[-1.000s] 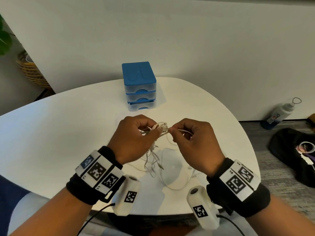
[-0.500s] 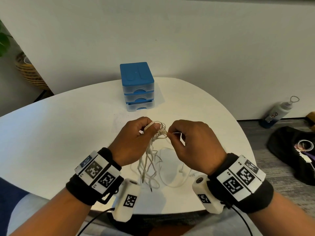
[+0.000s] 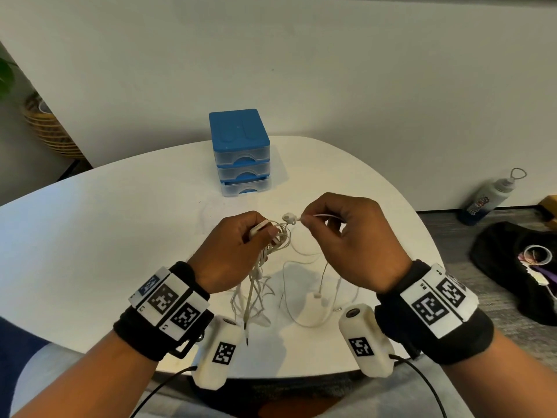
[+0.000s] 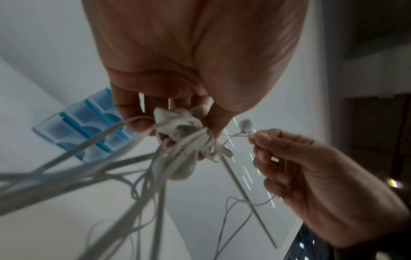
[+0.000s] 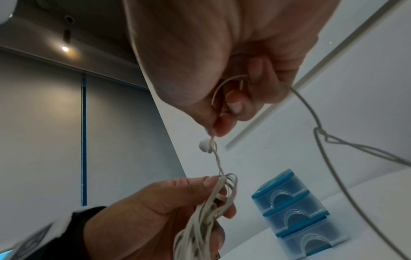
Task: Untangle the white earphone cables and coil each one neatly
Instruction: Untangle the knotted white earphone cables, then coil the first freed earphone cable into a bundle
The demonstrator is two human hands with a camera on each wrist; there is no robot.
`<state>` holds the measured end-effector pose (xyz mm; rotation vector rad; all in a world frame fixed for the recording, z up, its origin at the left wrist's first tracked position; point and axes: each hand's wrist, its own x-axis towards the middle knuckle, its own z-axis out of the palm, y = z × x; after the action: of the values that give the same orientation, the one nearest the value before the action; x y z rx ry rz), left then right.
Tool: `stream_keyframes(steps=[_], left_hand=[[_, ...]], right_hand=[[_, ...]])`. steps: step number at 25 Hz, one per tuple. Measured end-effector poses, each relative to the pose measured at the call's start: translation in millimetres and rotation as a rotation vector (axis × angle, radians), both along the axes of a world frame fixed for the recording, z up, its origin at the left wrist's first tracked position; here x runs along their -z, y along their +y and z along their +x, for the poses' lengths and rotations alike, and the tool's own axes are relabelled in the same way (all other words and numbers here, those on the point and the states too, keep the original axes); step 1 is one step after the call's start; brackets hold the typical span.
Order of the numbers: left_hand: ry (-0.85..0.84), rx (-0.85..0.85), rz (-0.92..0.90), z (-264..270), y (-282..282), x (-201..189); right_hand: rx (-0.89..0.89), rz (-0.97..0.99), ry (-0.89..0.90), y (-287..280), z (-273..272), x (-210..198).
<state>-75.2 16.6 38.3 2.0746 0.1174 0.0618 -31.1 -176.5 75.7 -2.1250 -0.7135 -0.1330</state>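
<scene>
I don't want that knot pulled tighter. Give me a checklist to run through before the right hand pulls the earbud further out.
1. Left hand grips the tangle: ok.
2. Right hand pinches the cable just behind the earbud: ok.
3. Earbud clear of the tangle: ok, it sits in the gap between the hands.
4. Strand from earbud to tangle free of knots: cannot tell, it vanishes into the bundle.
5. Cable trailing behind the right hand free of knots: not ok, a twist shows in it.
6. Room on the table for slack: ok, the drawer box stands farther back.
</scene>
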Motion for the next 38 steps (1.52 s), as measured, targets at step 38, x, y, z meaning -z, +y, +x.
stream_keyframes(steps=[38], left_hand=[[0.079,-0.373,-0.261,19.0,60.2,33.0]], right_hand=[[-0.22,-1.052,0.597,13.7,8.0,111.9]])
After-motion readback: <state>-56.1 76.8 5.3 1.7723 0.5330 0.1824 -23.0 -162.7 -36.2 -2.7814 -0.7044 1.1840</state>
